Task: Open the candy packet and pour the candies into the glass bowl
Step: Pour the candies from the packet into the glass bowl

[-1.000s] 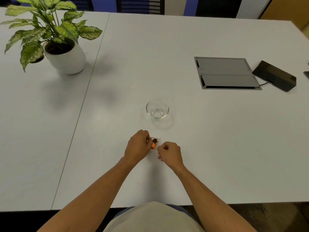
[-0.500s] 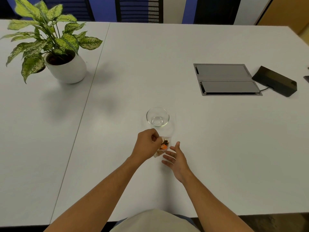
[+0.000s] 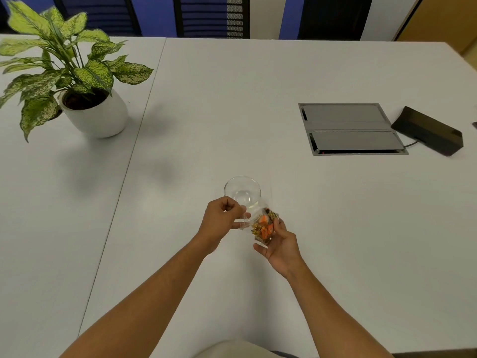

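A small clear candy packet (image 3: 263,224) with orange, gold and dark candies inside is lifted just above the table, directly in front of the glass bowl (image 3: 242,190). My left hand (image 3: 222,220) pinches the packet's clear upper left edge. My right hand (image 3: 280,242) cups the packet's lower right side from beneath, fingers curled round it. The bowl is empty and stands on the white table (image 3: 284,81), partly overlapped by my left hand's knuckles and the packet's top.
A potted plant (image 3: 77,91) in a white pot stands at the far left. A grey flip-lid cable box (image 3: 351,129) is set into the table at the right, with a black device (image 3: 429,130) and cable beside it. Chairs line the far edge.
Both hands first held the packet low on the table. The right hand let go and spread, then came back under the packet, which is now raised closer to the bowl.
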Demonstrator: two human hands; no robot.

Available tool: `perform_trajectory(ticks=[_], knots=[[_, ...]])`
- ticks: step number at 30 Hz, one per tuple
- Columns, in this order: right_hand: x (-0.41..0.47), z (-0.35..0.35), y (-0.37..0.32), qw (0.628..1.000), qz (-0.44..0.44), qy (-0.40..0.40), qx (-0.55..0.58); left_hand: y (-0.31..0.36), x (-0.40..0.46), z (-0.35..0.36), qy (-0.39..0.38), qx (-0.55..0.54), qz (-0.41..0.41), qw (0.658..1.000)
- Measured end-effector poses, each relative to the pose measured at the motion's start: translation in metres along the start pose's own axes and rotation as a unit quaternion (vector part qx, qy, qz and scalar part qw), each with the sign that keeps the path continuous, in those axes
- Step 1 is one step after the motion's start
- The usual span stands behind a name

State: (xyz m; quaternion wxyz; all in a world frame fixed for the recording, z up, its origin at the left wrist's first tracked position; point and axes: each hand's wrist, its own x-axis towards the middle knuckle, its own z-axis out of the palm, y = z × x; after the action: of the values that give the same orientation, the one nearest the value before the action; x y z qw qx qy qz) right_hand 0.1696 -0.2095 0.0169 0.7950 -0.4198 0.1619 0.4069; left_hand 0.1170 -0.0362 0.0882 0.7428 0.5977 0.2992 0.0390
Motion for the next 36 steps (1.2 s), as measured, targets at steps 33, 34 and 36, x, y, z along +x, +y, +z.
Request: perform_trajectory(ticks=[33,34,36], knots=[[0.071,0.074,-0.081,0.746,-0.203,0.131,-0.620,-0.028,0.083,-0.009,0.156,0.132,-0.083,0.975],[0.070,0.076,-0.083,0.734,-0.205,0.124,-0.635,-0.028,0.083,-0.010,0.156,0.134,-0.083,0.975],[0.068,0.079,-0.085,0.718,-0.208,0.114,-0.654,-0.028,0.083,-0.010,0.154,0.139,-0.084,0.975]])
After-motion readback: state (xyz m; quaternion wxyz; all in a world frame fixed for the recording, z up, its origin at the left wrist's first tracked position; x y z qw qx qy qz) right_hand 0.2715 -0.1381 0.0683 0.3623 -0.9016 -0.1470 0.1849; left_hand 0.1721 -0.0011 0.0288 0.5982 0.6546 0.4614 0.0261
